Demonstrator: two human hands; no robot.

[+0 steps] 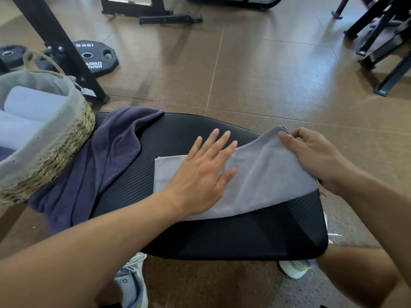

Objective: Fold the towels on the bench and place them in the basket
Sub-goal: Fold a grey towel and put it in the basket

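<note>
A light grey towel (pixel 262 174) lies on the black padded bench (pixel 244 236). My left hand (pixel 200 174) presses flat on its left half with straight, spread fingers. My right hand (pixel 315 156) pinches the towel's far right corner and lifts that edge off the bench. A dark purple towel (pixel 106 156) lies crumpled on the bench's left end, partly under the woven basket (pixel 55 156). The basket has a grey lining and holds rolled pale towels (pixel 33 103).
Black weight plates (pixel 95 56) lie on the brown floor beyond the bench at left, beside a black rack leg (pixel 66 50). More black equipment frames (pixel 382 41) stand at the top and right. My shoes (pixel 133 283) show under the bench's near edge.
</note>
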